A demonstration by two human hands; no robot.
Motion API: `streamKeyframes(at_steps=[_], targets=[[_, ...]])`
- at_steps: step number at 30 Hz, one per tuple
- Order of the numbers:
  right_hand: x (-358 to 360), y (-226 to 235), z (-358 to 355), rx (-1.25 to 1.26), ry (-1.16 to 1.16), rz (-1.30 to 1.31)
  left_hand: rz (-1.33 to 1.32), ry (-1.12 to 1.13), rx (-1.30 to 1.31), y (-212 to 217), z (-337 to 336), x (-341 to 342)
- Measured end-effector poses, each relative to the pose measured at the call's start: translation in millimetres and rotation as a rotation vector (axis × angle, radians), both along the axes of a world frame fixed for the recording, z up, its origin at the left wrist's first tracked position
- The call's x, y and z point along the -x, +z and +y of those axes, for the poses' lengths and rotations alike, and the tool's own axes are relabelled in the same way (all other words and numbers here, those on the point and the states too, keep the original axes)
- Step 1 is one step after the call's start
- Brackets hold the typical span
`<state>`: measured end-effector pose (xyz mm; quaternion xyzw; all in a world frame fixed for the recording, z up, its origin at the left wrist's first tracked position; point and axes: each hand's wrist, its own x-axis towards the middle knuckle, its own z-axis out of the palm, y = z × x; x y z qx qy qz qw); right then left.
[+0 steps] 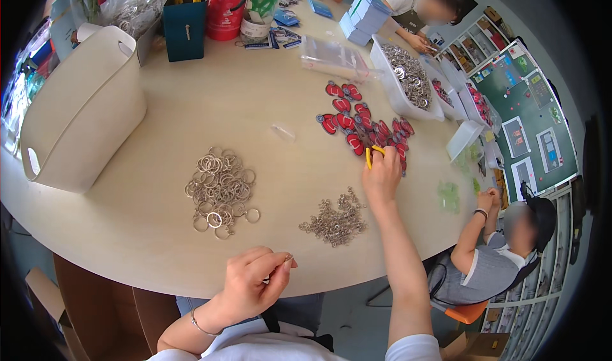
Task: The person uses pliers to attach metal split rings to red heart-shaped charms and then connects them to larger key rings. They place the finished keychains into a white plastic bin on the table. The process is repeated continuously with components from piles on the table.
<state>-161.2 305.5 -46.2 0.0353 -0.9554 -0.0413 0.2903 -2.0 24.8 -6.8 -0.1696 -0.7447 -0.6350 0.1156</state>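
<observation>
A pair of yellow-handled pliers [369, 158] is in the right hand [382, 176], whose grip is closed around the handles at the near edge of a spread of red, flip-flop-shaped charms [344, 122] on the pale cream, curved-edged worktop [210, 106]. The left hand [260, 277] is close to the front edge, its grip pinching a tiny silvery metal piece [289, 258] between thumb and forefinger; the exact shape of that piece is too small to tell. Between the forearms, a little farther in, lies a loose pile of small silvery metal links [333, 222], and to its left a larger heap of round silvery split rings [220, 186]. A short clear plastic strip [284, 132] lies by itself left of the charms. Behind the charms are a clear plastic bag [331, 58] and a long white plastic tub [382, 61] filled with silvery metal rings. A tall off-white oval basket [83, 119] stands at the far left, and on the right sits a co-worker in a grey top [481, 268], hands together near some translucent pale-green pieces [448, 197]
</observation>
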Motion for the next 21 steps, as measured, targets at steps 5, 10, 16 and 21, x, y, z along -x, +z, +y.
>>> streamKeyframes(at_steps=[5,10,16,21], targets=[[-23,28,-12,0.424,0.04,-0.001,0.034,0.018,0.038,1,-5,0],[-64,79,-32,1.078,0.2,-0.505,0.062,-0.006,0.097,7,-8,4],[-106,133,-81,1.066,0.499,-1.023,0.114,0.002,0.137,8,-17,-2],[-115,144,-98,0.938,0.569,-1.046,0.205,0.002,0.209,16,-21,-6]])
